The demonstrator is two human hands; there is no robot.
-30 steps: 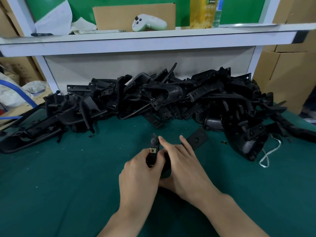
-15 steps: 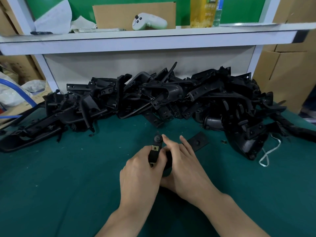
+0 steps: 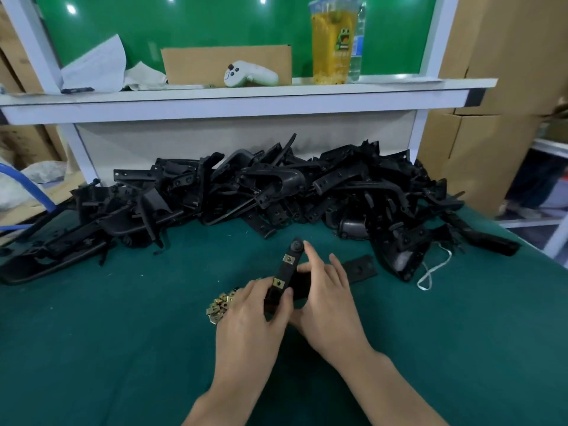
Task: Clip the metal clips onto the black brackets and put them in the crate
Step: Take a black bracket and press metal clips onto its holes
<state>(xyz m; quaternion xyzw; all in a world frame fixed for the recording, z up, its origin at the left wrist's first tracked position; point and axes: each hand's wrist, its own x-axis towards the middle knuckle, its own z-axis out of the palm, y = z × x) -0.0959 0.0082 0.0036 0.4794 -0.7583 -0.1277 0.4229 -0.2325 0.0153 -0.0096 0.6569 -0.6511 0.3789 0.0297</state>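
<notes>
Left hand (image 3: 252, 315) grips the lower end of a black bracket (image 3: 284, 272), fingers curled round it. Right hand (image 3: 329, 299), fingers loosely spread, touches its upper part with thumb and forefinger. The bracket's long axis points away from the person, leaning slightly right, with two metal clips (image 3: 289, 258) facing up, over the green mat (image 3: 123, 333).
</notes>
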